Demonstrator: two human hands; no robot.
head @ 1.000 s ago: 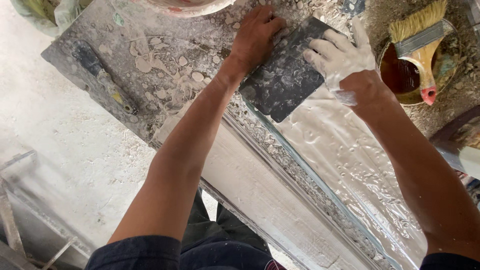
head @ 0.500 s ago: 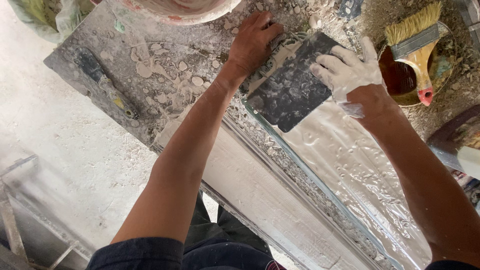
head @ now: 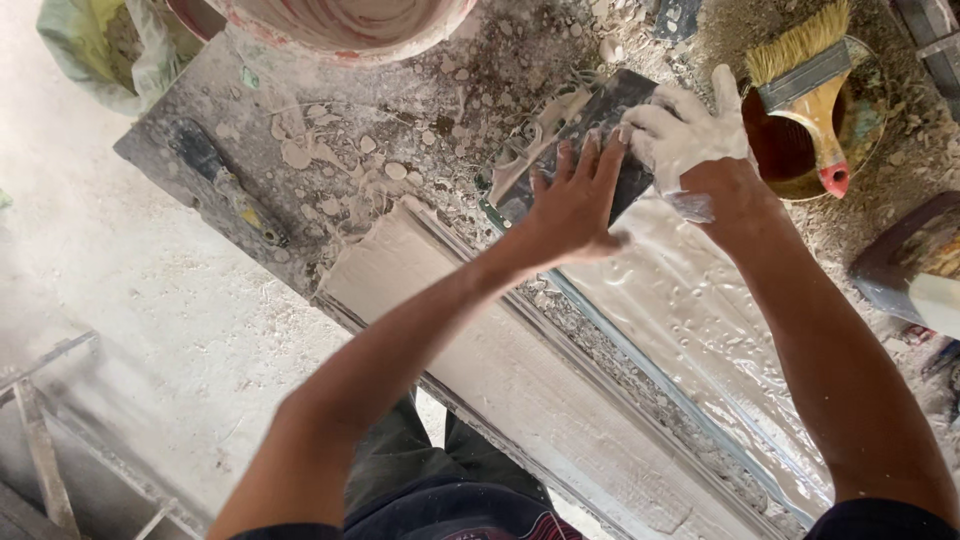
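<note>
My left hand lies flat, fingers spread, on a dark rectangular scraper plate smeared with wet plaster. My right hand, white with plaster, grips the plate's far right edge. The plate rests at the top end of a long moulded plaster strip that runs diagonally along the workbench. Beside the strip lies a wet, glossy plaster run with a thin metal rail along it.
A plaster-splashed bench top carries a dirty trowel at left. A bucket rim sits at the top. A wide brush rests in a brown bowl at upper right. A green sack lies upper left.
My left hand has slid from the plate's upper left edge down onto its face. The plate and both hands have moved along the strip's top end.
</note>
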